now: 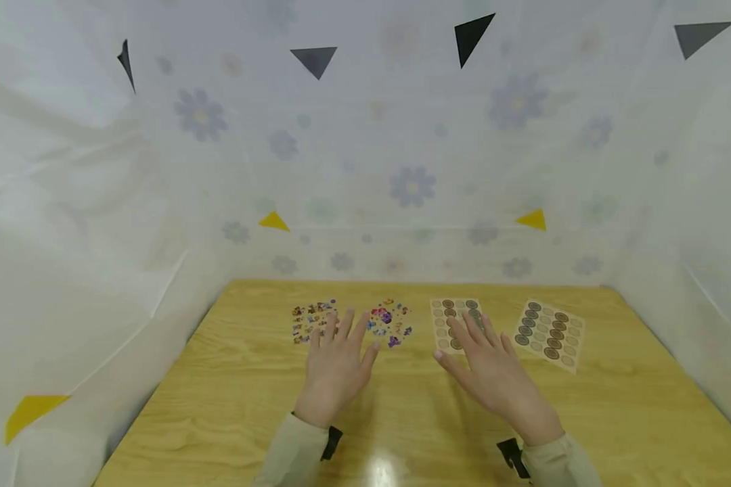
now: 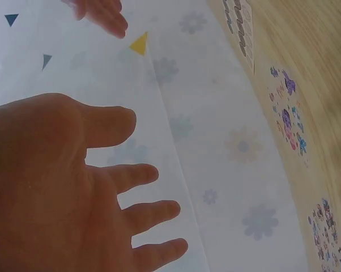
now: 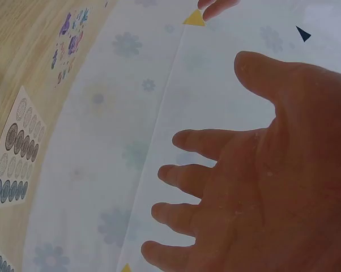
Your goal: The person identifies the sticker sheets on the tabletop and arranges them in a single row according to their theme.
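Note:
Four flat sheets lie in a row on the wooden table, so several are near the hands. My left hand [image 1: 338, 368] is held above the table with fingers spread, partly covering a sheet of small brown and purple stickers [image 1: 302, 325]. Just right of it lies a clear-looking sheet of colourful purple, red and blue stickers [image 1: 386, 316]. My right hand [image 1: 493, 375], its fingers also spread, partly hides a cream sheet of round dark and pale stickers [image 1: 440, 326]. A similar cream sheet [image 1: 550, 334] lies tilted at the right. Neither hand holds anything.
The wooden table [image 1: 231, 406] is enclosed by white sheeting with a flower print [image 1: 353, 176] at the back and plain sides. Yellow and black triangular pieces, such as a yellow triangle [image 1: 533, 219], are fixed to the sheeting.

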